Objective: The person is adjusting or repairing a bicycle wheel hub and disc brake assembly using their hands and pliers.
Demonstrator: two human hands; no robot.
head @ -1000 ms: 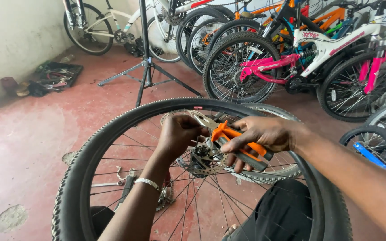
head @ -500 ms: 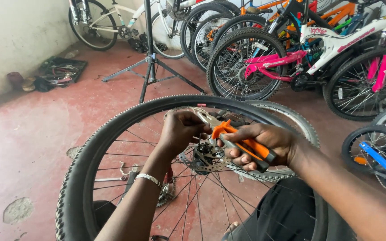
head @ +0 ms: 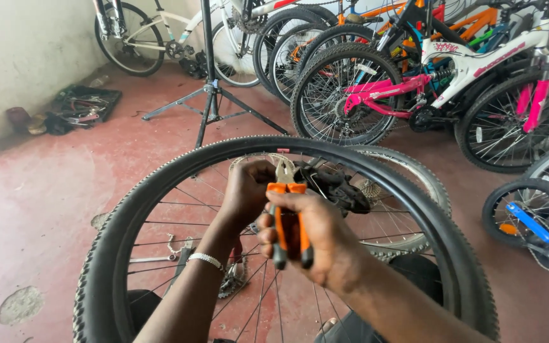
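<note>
Head view
Right hand: fingers clamped round the orange handles of the pliers, jaws up at the wheel's hub.
Left hand: fingers curled together on the hub part.
Wheel: upright on the red floor, tyre on.
Progress: pliers set on the hub; the part looks not yet freed.
Hidden: the jaws' grip point behind the fingers; the dark derailleur-like piece is unclear.

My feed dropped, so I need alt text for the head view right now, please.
The right hand grips orange-handled pliers, nose up, at the hub of an upright bike wheel, while the left hand holds the part beside their tip. Behind stand a repair stand and a row of bikes on a red floor.
</note>
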